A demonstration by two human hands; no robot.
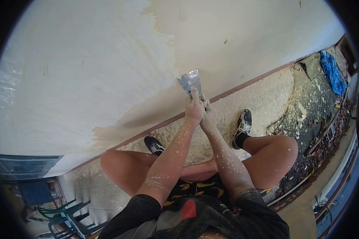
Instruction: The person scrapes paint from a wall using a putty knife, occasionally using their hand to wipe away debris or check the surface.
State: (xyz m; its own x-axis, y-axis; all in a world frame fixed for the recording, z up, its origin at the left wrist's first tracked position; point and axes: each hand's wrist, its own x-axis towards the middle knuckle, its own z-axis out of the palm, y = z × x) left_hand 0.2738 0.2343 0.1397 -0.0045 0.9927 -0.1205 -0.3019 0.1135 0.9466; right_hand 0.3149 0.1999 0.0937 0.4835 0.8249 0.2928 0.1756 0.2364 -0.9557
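Observation:
Both hands meet in front of me around the handle of a metal scraper (190,81), whose broad blade lies against the wall (119,59). My left hand (194,106) has its thumb stretched up along the base of the blade. Close against it on the right, my right hand (208,115) is wrapped at the handle, its fingers dusty. The handle itself is mostly hidden by the hands. Pale coating covers the wall's left part, and a smoother beige area with a ragged border shows around the blade. Flakes stick to both forearms.
Scraped flakes cover the floor (267,95) along a reddish wall edge. My shoes (244,121) stand near the wall. A blue plastic sheet (332,73) and leafy debris lie at the right. Green chairs (70,219) and a window (26,166) are at the lower left.

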